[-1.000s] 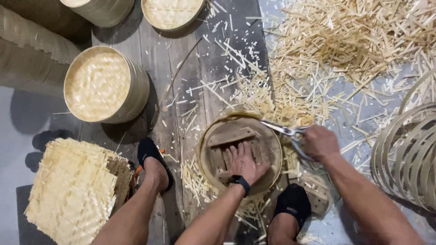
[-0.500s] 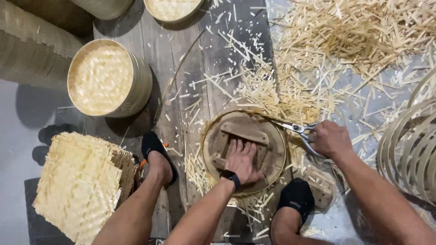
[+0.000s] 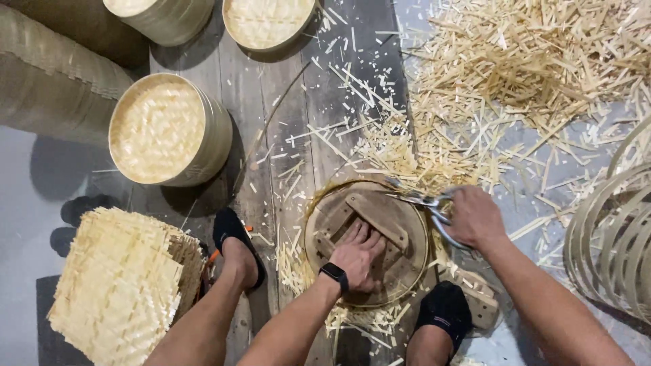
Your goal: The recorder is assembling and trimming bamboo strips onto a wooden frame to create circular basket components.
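L hand (image 3: 359,252) flat on round wooden form (image 3: 366,240), pinning it; R hand (image 3: 477,218) grips shears (image 3: 424,201) at the rim to trim strips.

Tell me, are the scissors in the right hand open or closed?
Cannot tell: the scissors look nearly closed at the round wooden form's rim, but the blades are too small.

Even, fairly bright light from above. Soft dark shadows left of the round basket (image 3: 159,129) and under it on the floor (image 3: 41,169). Sharp centre, slight wide-angle bending at edges, no glare.
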